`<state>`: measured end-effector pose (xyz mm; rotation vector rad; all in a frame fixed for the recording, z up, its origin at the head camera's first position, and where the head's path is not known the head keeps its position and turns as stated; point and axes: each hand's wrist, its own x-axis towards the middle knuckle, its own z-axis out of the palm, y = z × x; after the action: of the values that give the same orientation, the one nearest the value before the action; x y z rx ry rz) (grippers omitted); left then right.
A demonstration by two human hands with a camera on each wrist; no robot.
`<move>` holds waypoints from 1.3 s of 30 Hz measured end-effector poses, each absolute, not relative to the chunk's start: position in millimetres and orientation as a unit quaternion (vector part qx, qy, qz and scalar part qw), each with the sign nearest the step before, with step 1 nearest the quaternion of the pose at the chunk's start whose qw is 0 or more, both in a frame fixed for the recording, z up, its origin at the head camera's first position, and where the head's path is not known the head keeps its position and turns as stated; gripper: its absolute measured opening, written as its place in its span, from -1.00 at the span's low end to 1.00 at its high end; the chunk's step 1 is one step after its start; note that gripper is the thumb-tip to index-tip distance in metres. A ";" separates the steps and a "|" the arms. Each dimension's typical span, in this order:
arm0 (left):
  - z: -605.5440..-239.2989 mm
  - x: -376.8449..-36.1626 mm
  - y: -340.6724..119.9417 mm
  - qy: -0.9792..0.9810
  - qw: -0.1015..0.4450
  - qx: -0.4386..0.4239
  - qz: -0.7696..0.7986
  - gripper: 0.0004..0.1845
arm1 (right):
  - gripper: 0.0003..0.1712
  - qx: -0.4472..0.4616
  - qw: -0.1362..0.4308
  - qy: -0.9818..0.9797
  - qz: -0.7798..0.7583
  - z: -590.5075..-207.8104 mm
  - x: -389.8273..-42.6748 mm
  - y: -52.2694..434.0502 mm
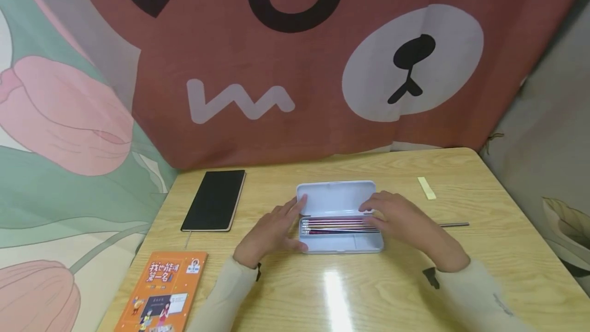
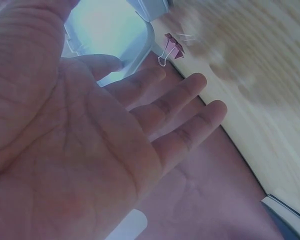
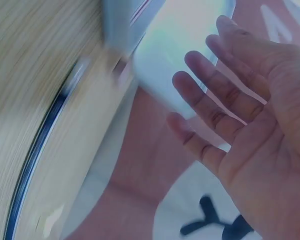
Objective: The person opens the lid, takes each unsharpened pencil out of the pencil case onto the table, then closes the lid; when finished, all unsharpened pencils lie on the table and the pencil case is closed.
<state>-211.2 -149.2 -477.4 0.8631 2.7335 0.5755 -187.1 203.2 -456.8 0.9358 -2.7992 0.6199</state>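
Head view overhead; wrist views close-up

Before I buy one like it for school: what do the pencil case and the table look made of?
Pencil case: pale grey-blue, smooth with rounded corners; looks like plastic, painted tin possible. Table: light wood grain under a glossy finish, shown by the glare; possibly laminate.

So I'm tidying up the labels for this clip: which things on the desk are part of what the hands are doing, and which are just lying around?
In use:
pencil case, lid up
pencils inside it
left hand at its left end
right hand at its right end

Lying about:
black notebook
orange book
yellow strip
dark pen
pink binder clip
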 end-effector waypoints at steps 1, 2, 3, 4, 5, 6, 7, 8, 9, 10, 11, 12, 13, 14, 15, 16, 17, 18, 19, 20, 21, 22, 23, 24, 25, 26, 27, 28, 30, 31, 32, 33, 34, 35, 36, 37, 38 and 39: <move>-477.7 -211.3 -149.5 0.929 0.107 0.294 0.197 0.36 | -0.79 0.315 0.060 -0.925 0.204 -456.9 -188.8 194.9; -478.0 -211.4 -149.7 0.929 0.106 0.295 0.197 0.36 | -0.79 0.320 0.058 -0.924 0.202 -457.7 -190.6 187.2; -478.1 -211.4 -149.6 0.929 0.105 0.295 0.197 0.35 | -0.79 0.324 0.058 -0.923 0.201 -459.4 -192.3 180.1; -477.8 -211.3 -149.5 0.929 0.104 0.295 0.198 0.35 | -0.80 0.329 0.058 -0.921 0.200 -461.4 -194.2 173.1; -477.7 -211.3 -149.3 0.929 0.103 0.295 0.199 0.34 | -0.82 0.332 0.055 -0.920 0.201 -463.3 -195.9 166.5; -477.5 -211.2 -149.2 0.929 0.103 0.294 0.199 0.34 | -0.84 0.335 0.051 -0.919 0.201 -465.3 -197.3 160.4; -477.2 -211.1 -149.0 0.929 0.103 0.294 0.199 0.33 | -0.86 0.336 0.046 -0.920 0.198 -468.0 -198.8 155.0; -476.8 -211.1 -148.8 0.929 0.103 0.295 0.197 0.33 | -0.88 0.334 0.041 -0.921 0.196 -470.4 -200.0 149.8; -476.5 -211.1 -148.6 0.930 0.103 0.295 0.196 0.33 | -0.89 0.334 0.036 -0.922 0.192 -472.8 -200.9 145.2; -476.7 -211.0 -148.5 0.930 0.104 0.294 0.194 0.33 | -0.90 0.333 0.033 -0.924 0.185 -475.7 -201.6 141.0; -477.1 -210.9 -148.4 0.930 0.104 0.294 0.192 0.33 | -0.89 0.332 0.032 -0.926 0.177 -478.1 -201.8 137.5; -477.0 -210.8 -148.3 0.931 0.105 0.294 0.190 0.33 | -0.89 0.332 0.036 -0.928 0.165 -480.9 -201.7 134.8; -477.1 -210.9 -148.2 0.931 0.105 0.294 0.187 0.33 | -0.87 0.331 0.043 -0.930 0.153 -483.7 -201.3 132.8; -477.0 -211.1 -148.0 0.932 0.105 0.293 0.185 0.34 | -0.85 0.331 0.053 -0.931 0.143 -486.0 -200.6 131.1; -476.9 -211.2 -147.9 0.933 0.106 0.292 0.183 0.33 | -0.83 0.331 0.065 -0.932 0.134 -488.3 -200.0 130.1; -476.7 -211.5 -147.8 0.933 0.107 0.291 0.182 0.33 | -0.82 0.330 0.076 -0.932 0.126 -490.6 -199.4 129.3; -476.5 -211.7 -147.6 0.934 0.108 0.290 0.182 0.33 | -0.81 0.329 0.086 -0.933 0.119 -492.3 -198.7 128.9; -476.2 -212.0 -147.5 0.934 0.109 0.288 0.182 0.33 | -0.80 0.328 0.094 -0.933 0.113 -494.0 -198.3 128.6; -476.1 -212.2 -147.3 0.934 0.110 0.287 0.181 0.33 | -0.80 0.326 0.098 -0.934 0.109 -495.3 -198.1 128.3; -476.1 -212.7 -147.1 0.934 0.113 0.285 0.181 0.33 | -0.80 0.325 0.101 -0.934 0.106 -496.3 -198.3 127.9; -476.3 -212.9 -147.0 0.935 0.114 0.285 0.181 0.34 | -0.81 0.325 0.100 -0.935 0.104 -497.4 -198.8 127.5; -476.5 -213.1 -146.9 0.935 0.115 0.283 0.180 0.34 | -0.84 0.324 0.099 -0.935 0.101 -498.2 -199.2 127.3; -476.8 -213.3 -146.9 0.935 0.116 0.282 0.180 0.34 | -0.86 0.325 0.099 -0.936 0.098 -498.9 -199.8 127.2; -476.9 -213.5 -146.9 0.935 0.117 0.282 0.180 0.35 | -0.88 0.326 0.099 -0.935 0.096 -499.6 -200.2 127.1; -476.6 -213.5 -146.6 0.935 0.118 0.282 0.181 0.35 | -0.89 0.328 0.100 -0.934 0.095 -499.8 -200.4 127.5; -476.3 -213.5 -146.3 0.934 0.118 0.282 0.182 0.35 | -0.88 0.331 0.102 -0.933 0.092 -500.0 -200.6 127.9; -475.8 -213.2 -146.2 0.934 0.118 0.283 0.184 0.35 | -0.86 0.335 0.104 -0.932 0.088 -500.2 -200.7 128.4; -475.4 -213.1 -146.0 0.933 0.120 0.284 0.186 0.35 | -0.83 0.339 0.108 -0.931 0.083 -499.9 -200.5 128.9; -474.6 -212.8 -145.7 0.932 0.121 0.283 0.190 0.35 | -0.80 0.346 0.111 -0.929 0.074 -499.7 -200.0 129.7; -474.4 -212.5 -145.7 0.932 0.121 0.283 0.191 0.35 | -0.80 0.350 0.113 -0.927 0.070 -499.2 -200.0 129.9; -474.2 -212.3 -145.7 0.932 0.120 0.283 0.191 0.35 | -0.81 0.351 0.113 -0.927 0.065 -499.0 -200.0 130.0; -474.3 -212.1 -145.7 0.932 0.119 0.283 0.191 0.35 | -0.83 0.354 0.113 -0.926 0.061 -498.6 -200.1 130.2; -474.5 -212.1 -145.8 0.933 0.119 0.283 0.190 0.35 | -0.85 0.357 0.113 -0.925 0.060 -498.3 -200.5 130.3; -474.8 -212.1 -145.8 0.933 0.118 0.283 0.189 0.35 | -0.86 0.361 0.112 -0.924 0.064 -497.8 -200.8 130.6; -474.9 -211.9 -146.0 0.934 0.116 0.283 0.186 0.35 | -0.87 0.365 0.111 -0.922 0.069 -496.9 -201.4 130.7; -475.2 -211.7 -146.1 0.934 0.115 0.283 0.185 0.35 | -0.88 0.369 0.109 -0.920 0.081 -495.5 -201.9 131.0; -475.3 -211.6 -146.1 0.934 0.115 0.283 0.183 0.35 | -0.87 0.372 0.104 -0.917 0.095 -494.0 -202.1 131.9; -475.4 -211.4 -146.1 0.935 0.115 0.283 0.182 0.34 | -0.86 0.377 0.101 -0.914 0.112 -491.7 -202.5 132.8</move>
<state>-211.4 -146.1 -475.4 0.8290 2.7399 0.5329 -202.5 132.8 -491.7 1.1140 -2.7006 0.3303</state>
